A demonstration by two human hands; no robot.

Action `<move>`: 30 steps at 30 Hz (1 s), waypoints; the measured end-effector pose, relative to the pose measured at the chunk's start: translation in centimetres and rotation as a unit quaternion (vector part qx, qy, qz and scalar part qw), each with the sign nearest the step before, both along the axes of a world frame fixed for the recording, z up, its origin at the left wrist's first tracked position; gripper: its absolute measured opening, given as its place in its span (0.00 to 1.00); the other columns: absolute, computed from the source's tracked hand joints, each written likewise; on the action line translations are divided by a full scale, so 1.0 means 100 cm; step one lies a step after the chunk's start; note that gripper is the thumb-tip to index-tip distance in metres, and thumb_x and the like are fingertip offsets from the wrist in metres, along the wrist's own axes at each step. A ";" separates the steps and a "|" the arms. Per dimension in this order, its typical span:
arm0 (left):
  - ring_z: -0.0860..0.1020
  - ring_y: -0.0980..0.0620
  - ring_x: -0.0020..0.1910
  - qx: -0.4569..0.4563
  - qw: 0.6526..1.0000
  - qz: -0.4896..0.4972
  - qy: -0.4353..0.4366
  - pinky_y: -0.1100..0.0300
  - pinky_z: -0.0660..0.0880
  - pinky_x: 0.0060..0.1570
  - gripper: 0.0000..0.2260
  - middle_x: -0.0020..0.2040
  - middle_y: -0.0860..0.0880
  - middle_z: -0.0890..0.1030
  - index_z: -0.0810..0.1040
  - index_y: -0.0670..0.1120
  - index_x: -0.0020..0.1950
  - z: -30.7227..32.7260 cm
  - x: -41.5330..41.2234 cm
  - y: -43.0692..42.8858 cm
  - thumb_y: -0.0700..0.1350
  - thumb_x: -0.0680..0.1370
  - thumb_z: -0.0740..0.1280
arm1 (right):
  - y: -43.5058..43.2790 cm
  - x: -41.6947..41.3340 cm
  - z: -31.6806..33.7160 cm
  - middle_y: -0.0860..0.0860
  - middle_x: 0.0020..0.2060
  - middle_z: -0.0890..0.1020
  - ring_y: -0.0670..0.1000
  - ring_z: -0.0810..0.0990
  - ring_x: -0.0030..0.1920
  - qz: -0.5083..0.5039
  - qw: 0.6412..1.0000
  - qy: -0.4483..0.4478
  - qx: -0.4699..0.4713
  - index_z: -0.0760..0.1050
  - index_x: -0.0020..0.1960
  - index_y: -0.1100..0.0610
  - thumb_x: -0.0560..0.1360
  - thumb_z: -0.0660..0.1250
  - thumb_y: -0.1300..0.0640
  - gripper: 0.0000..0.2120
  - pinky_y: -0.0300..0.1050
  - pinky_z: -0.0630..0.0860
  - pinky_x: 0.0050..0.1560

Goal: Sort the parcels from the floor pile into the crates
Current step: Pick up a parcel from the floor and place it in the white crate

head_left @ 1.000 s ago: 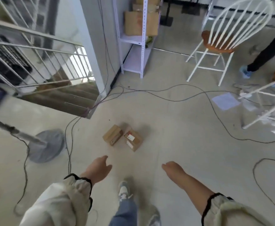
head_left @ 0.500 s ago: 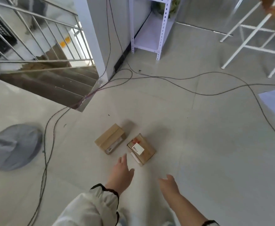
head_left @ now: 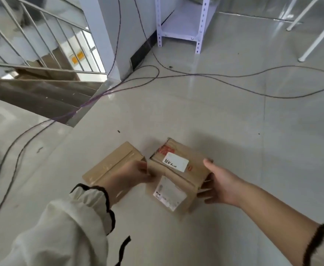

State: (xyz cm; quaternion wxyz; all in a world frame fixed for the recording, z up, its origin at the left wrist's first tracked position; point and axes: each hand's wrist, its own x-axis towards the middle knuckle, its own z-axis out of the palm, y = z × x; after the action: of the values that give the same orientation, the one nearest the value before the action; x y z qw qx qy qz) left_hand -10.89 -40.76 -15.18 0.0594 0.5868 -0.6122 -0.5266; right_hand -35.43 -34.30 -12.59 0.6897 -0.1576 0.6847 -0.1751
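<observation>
Two parcels [head_left: 111,166] lay on the floor [head_left: 234,131]. The right hand [head_left: 220,185] gripped the labelled parcel [head_left: 178,175] at its 3 o'clock end, fingers curled; the left hand [head_left: 126,177] reached its 9 o'clock side, grip unclear. Likely light, stiff: hold opposite ends.

Two brown cardboard parcels lie just beside each other on a pale tiled floor [head_left: 234,121], well apart from the stairwell [head_left: 32,93] edge. The right hand [head_left: 222,183] grips the right side of the labelled parcel [head_left: 176,175], thumb over its top edge. The left hand [head_left: 130,175] reaches over the plain parcel [head_left: 111,164], its blurred fingertips at the labelled parcel's left side. Dark cables [head_left: 215,74] cross the floor near a white shelf unit [head_left: 184,25]
</observation>
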 end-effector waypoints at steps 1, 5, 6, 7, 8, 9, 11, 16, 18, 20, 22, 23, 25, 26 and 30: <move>0.80 0.54 0.43 -0.011 1.000 -0.001 -0.007 0.56 0.75 0.50 0.04 0.42 0.51 0.84 0.83 0.45 0.44 0.002 0.000 -0.002 0.39 0.71 0.74 | -0.003 0.000 0.000 0.58 0.37 0.77 0.57 0.77 0.38 -0.006 1.000 0.021 -0.001 0.74 0.49 0.61 0.75 0.50 0.31 0.32 0.47 0.70 0.41; 0.81 0.54 0.40 -0.001 0.998 -0.038 -0.051 0.58 0.77 0.43 0.10 0.41 0.50 0.83 0.83 0.45 0.46 0.012 -0.003 -0.002 0.51 0.75 0.70 | 0.003 -0.002 -0.005 0.62 0.51 0.81 0.62 0.80 0.50 0.049 0.998 0.031 0.023 0.77 0.57 0.64 0.69 0.44 0.24 0.48 0.54 0.74 0.48; 0.80 0.56 0.36 0.017 0.996 -0.052 -0.072 0.59 0.78 0.39 0.09 0.39 0.52 0.82 0.81 0.46 0.44 0.012 -0.005 -0.003 0.52 0.76 0.69 | 0.003 -0.003 -0.008 0.62 0.51 0.81 0.61 0.79 0.49 0.051 0.998 0.011 0.024 0.77 0.56 0.64 0.68 0.42 0.23 0.49 0.55 0.74 0.48; 0.80 0.57 0.35 0.039 0.993 -0.058 -0.091 0.60 0.79 0.36 0.10 0.38 0.52 0.81 0.80 0.46 0.44 0.010 -0.008 -0.004 0.52 0.76 0.67 | 0.003 -0.003 -0.012 0.61 0.51 0.80 0.61 0.79 0.48 0.047 0.999 -0.007 0.025 0.77 0.56 0.63 0.67 0.42 0.23 0.49 0.55 0.74 0.46; 0.81 0.55 0.36 0.062 0.991 -0.055 -0.106 0.60 0.80 0.35 0.11 0.40 0.51 0.81 0.79 0.45 0.47 0.004 -0.012 -0.004 0.53 0.77 0.66 | 0.004 -0.002 -0.018 0.61 0.51 0.80 0.61 0.79 0.49 0.044 0.999 -0.019 0.023 0.77 0.55 0.62 0.68 0.43 0.24 0.47 0.55 0.74 0.44; 0.82 0.53 0.38 0.079 0.989 -0.047 -0.118 0.59 0.80 0.34 0.14 0.43 0.49 0.81 0.78 0.43 0.52 -0.003 -0.017 -0.003 0.53 0.78 0.65 | 0.005 0.001 -0.024 0.60 0.52 0.80 0.61 0.79 0.50 0.047 0.998 -0.027 0.020 0.77 0.56 0.61 0.70 0.46 0.26 0.43 0.56 0.75 0.43; 0.82 0.50 0.39 0.087 0.985 -0.029 -0.148 0.60 0.79 0.30 0.18 0.45 0.47 0.82 0.77 0.40 0.56 -0.019 -0.027 0.002 0.55 0.78 0.63 | 0.007 0.008 -0.035 0.61 0.53 0.80 0.63 0.79 0.54 0.059 0.998 -0.031 0.020 0.76 0.58 0.61 0.77 0.55 0.37 0.29 0.61 0.77 0.50; 0.82 0.51 0.38 0.086 0.981 -0.024 -0.175 0.60 0.79 0.28 0.18 0.42 0.48 0.81 0.76 0.42 0.51 -0.042 -0.041 0.013 0.57 0.77 0.64 | 0.019 0.015 -0.061 0.60 0.51 0.81 0.60 0.80 0.49 0.080 0.996 0.019 0.018 0.71 0.61 0.63 0.81 0.57 0.56 0.14 0.57 0.78 0.46; 0.82 0.51 0.37 0.082 0.976 -0.039 -0.196 0.59 0.80 0.28 0.18 0.42 0.47 0.81 0.76 0.42 0.50 -0.046 -0.043 0.008 0.57 0.77 0.65 | 0.017 0.014 -0.067 0.57 0.42 0.81 0.56 0.81 0.40 0.095 0.995 0.040 0.011 0.73 0.58 0.63 0.81 0.58 0.58 0.11 0.52 0.79 0.36; 0.83 0.50 0.37 0.089 0.971 -0.051 -0.215 0.58 0.80 0.29 0.18 0.42 0.46 0.82 0.76 0.41 0.51 -0.047 -0.046 0.005 0.57 0.77 0.65 | 0.013 0.014 -0.070 0.55 0.37 0.81 0.53 0.81 0.35 0.107 0.992 0.065 0.015 0.73 0.52 0.61 0.81 0.58 0.59 0.07 0.48 0.78 0.30; 0.83 0.49 0.38 0.086 0.966 -0.068 -0.234 0.56 0.81 0.30 0.19 0.42 0.45 0.83 0.76 0.40 0.51 -0.047 -0.049 0.004 0.56 0.77 0.65 | 0.011 0.015 -0.071 0.54 0.35 0.81 0.51 0.81 0.31 0.111 0.991 0.077 0.019 0.72 0.49 0.59 0.80 0.59 0.59 0.06 0.45 0.78 0.26; 0.84 0.48 0.39 0.082 0.965 -0.072 -0.240 0.56 0.81 0.31 0.19 0.42 0.44 0.83 0.76 0.40 0.50 -0.047 -0.049 0.003 0.56 0.77 0.64 | 0.011 0.016 -0.070 0.53 0.35 0.81 0.50 0.81 0.30 0.111 0.990 0.081 0.019 0.72 0.49 0.59 0.80 0.59 0.59 0.06 0.45 0.78 0.25; 0.84 0.47 0.40 0.080 0.963 -0.076 -0.247 0.55 0.82 0.33 0.19 0.42 0.44 0.83 0.76 0.39 0.50 -0.045 -0.050 0.004 0.56 0.77 0.64 | 0.011 0.017 -0.069 0.54 0.36 0.81 0.52 0.82 0.32 0.103 0.992 0.076 0.017 0.73 0.50 0.60 0.80 0.59 0.58 0.06 0.47 0.79 0.27; 0.84 0.47 0.40 0.079 0.962 -0.078 -0.251 0.54 0.82 0.34 0.19 0.42 0.44 0.83 0.76 0.39 0.50 -0.045 -0.051 0.004 0.56 0.78 0.64 | 0.012 0.018 -0.069 0.55 0.39 0.82 0.54 0.82 0.37 0.095 0.993 0.072 0.016 0.73 0.52 0.60 0.80 0.59 0.58 0.07 0.50 0.80 0.32; 0.82 0.47 0.37 0.036 0.956 -0.097 -0.275 0.57 0.80 0.32 0.19 0.38 0.44 0.82 0.77 0.39 0.47 -0.040 -0.055 0.002 0.56 0.78 0.63 | 0.021 0.024 -0.070 0.58 0.52 0.81 0.59 0.81 0.51 0.035 0.997 0.065 0.015 0.72 0.61 0.62 0.80 0.60 0.56 0.13 0.57 0.80 0.47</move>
State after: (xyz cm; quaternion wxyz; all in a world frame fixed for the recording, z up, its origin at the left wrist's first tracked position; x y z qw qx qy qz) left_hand -16.36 -40.59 -19.16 -0.1839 0.6486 -0.6394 -0.3697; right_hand -33.07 -32.22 -19.58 0.6521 -0.1826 0.7243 -0.1300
